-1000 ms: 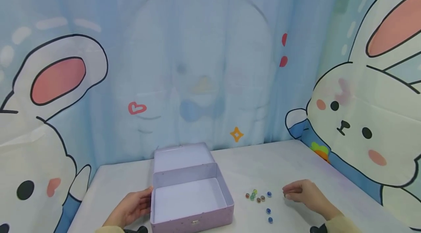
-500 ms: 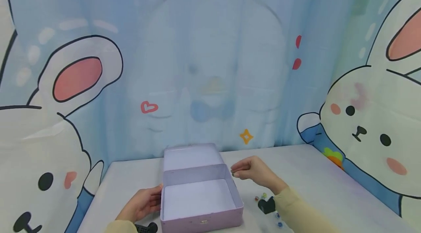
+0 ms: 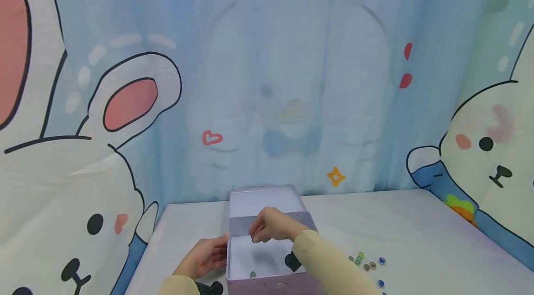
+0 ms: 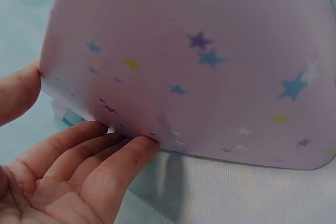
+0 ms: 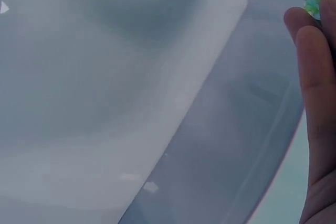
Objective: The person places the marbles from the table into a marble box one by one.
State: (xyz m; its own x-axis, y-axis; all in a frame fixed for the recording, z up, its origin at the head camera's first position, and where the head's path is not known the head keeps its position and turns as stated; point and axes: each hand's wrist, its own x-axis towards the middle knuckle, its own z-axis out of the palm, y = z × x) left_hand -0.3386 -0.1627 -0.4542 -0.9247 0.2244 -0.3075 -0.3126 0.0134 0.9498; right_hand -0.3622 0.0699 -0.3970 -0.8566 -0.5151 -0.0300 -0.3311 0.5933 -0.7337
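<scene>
A lilac hinged box (image 3: 279, 284) stands on the table with its lid (image 3: 264, 200) tipped back. At its left side my left hand (image 3: 206, 258) rests its thumb and relaxed fingertips against the wall, which carries printed stars. My right hand (image 3: 275, 225) is above the box's inside, pinching a clear green marble (image 5: 312, 3) between thumb and fingers. Below it, another greenish marble (image 3: 252, 274) lies on the pale box floor near the front wall. The right sleeve and wrist camera hide the box's right front part.
To the right of the box several loose marbles lie on the white table (image 3: 400, 221), among them a green marble (image 3: 361, 255), a brown marble (image 3: 372, 266) and a blue marble (image 3: 382, 260). A printed curtain (image 3: 292, 77) hangs behind the table.
My right hand has moved left from the table, past the box's right rim, to over its inside. A marble now shows on the box floor. The left hand stays at the box's side.
</scene>
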